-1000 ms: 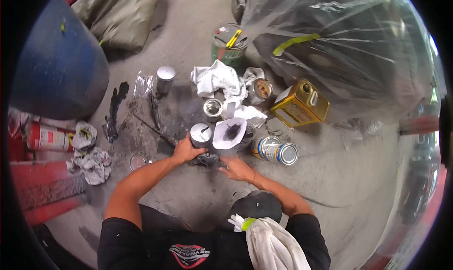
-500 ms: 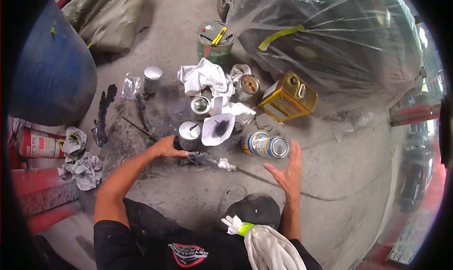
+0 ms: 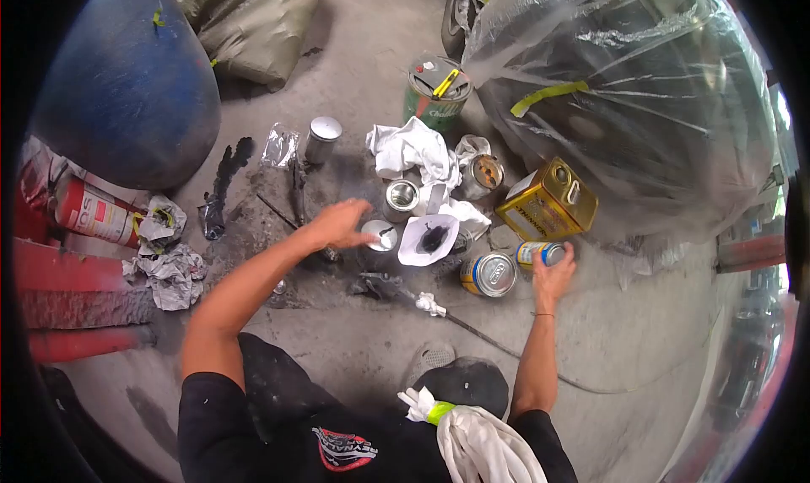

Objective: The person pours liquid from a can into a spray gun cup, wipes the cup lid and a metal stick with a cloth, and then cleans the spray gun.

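My right hand [image 3: 554, 272] is wrapped around a small blue-and-yellow can [image 3: 533, 251], near a larger tin [image 3: 491, 275] with a silver lid. My left hand [image 3: 340, 223] reaches over a small can [image 3: 381, 237] with a white, dark-smeared top; its fingers are apart, and I cannot tell whether the thumb touches the can. Beside that can sits a white paper strainer [image 3: 426, 241] with a dark stain inside. Behind it stands an open silver can [image 3: 402, 197]. On the floor lies a dark spray gun [image 3: 381, 288], joined to a hose [image 3: 485, 338] with white wrapping [image 3: 430, 304].
A gold rectangular tin [image 3: 548, 203], an orange-stained can [image 3: 483, 175] and white rags [image 3: 409, 150] stand or lie beyond. Farther back, a green can [image 3: 437, 99] carries a yellow cutter [image 3: 446, 82]. Plastic-covered bulk [image 3: 641, 120] rises right; a blue panel [image 3: 126, 95] is left.
My right hand has moved from beside the two tins to grip the smaller one, now apart from the larger. My left hand has shifted from the spray gun to the white-topped can. The view has shifted.
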`<state>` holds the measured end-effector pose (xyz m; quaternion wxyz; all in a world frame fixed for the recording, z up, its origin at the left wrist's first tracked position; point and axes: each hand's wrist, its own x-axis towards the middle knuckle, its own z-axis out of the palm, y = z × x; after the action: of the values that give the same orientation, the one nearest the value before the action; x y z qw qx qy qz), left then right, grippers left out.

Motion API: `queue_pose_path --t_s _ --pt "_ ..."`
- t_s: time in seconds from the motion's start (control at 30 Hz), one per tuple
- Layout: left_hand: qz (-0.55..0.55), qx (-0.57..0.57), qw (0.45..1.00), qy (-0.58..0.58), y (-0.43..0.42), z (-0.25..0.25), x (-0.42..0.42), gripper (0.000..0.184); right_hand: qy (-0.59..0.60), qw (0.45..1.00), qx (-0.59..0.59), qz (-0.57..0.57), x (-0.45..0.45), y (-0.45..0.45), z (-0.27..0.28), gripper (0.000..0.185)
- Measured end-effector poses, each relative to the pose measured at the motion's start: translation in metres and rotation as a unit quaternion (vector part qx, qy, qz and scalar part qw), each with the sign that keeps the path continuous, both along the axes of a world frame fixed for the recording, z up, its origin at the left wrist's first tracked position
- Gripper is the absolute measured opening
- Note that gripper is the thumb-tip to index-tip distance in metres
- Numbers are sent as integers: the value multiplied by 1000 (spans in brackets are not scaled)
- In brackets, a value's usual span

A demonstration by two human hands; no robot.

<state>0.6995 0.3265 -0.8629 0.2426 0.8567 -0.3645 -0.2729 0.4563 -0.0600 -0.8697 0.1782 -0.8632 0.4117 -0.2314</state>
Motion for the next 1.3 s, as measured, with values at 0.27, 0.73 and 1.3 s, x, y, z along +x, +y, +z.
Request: queue_pose_path --t_s 0.27,0.73,1.3 --pt "-46 47 993 94 10 -28 -6 122 -19 995 91 29 7 -4 -72 70" --pt "8 -33 985 171 0 -31 -4 127 -18 920 2 393 46 150 17 50" --pt "-12 -77 971 -228 -84 -26 -70 78 -93 944 165 269 39 139 -20 14"
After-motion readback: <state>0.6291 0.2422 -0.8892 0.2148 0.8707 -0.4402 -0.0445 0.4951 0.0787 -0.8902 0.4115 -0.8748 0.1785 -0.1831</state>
